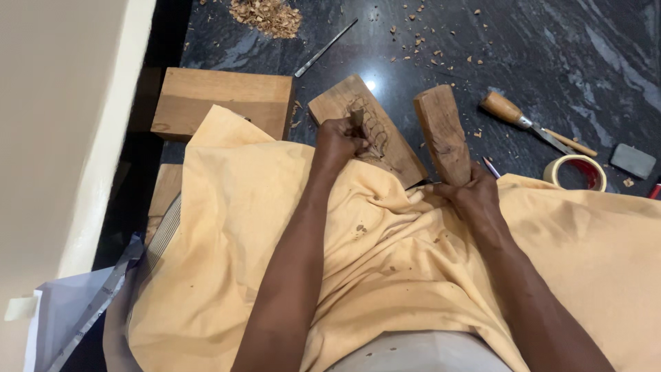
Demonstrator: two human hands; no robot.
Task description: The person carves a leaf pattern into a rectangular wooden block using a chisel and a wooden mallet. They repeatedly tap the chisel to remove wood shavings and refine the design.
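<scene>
1. A yellow cloth [227,241] covers the person's lap and fills the lower half of the view; both forearms stretch over it toward 12 o'clock
2. The dark marbled floor [564,48] carries everything else, with a pale wall [62,103] at 9 o'clock
3. A plain wooden block [220,100] lies at 10 o'clock of the left hand
4. The carved wooden board [392,148] rests slanted at the cloth's upper edge, with curved cuts showing on its face
5. The right hand [475,200] has its fingers wrapped tight round the lower end of a wooden mallet [442,131], whose head stands at 12 o'clock
6. The left hand [339,141] has its fingers closed round a chisel [357,118], whose tip meets the board
7. A spare wood-handled chisel [523,118], a tape roll [578,172] and a grey stone [632,160] lie at 2 o'clock
8. A thin metal rod [325,48] and a heap of shavings [267,15] lie at 12 o'clock
</scene>
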